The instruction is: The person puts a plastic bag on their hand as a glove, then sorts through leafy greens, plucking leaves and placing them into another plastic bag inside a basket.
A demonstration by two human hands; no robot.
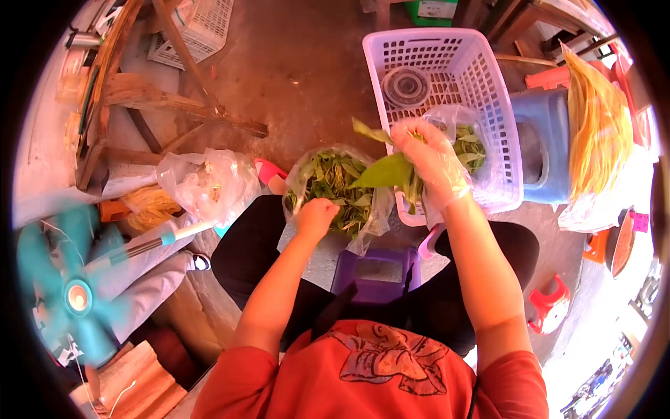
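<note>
My right hand [427,155], in a clear plastic glove, is closed round a bunch of green leaves [388,172] above the near left part of a pale purple basket [513,126]. A large leaf points left out of the grip. My left hand [317,218] is a fist at the near left rim of a clear plastic bag [380,220], which it seems to grip. That bag is full of leafy greens [328,183]. Behind my right hand, a second clear bag with leaves [469,150] sits in the basket, near a round plastic lid [407,86].
A purple stool [342,271] stands between my knees. At the left spins a teal fan [77,297], near a stuffed plastic bag [209,183] and a wooden frame [157,94]. On the right are a blue container [551,140], yellow strands [593,126] and a red stool [550,304].
</note>
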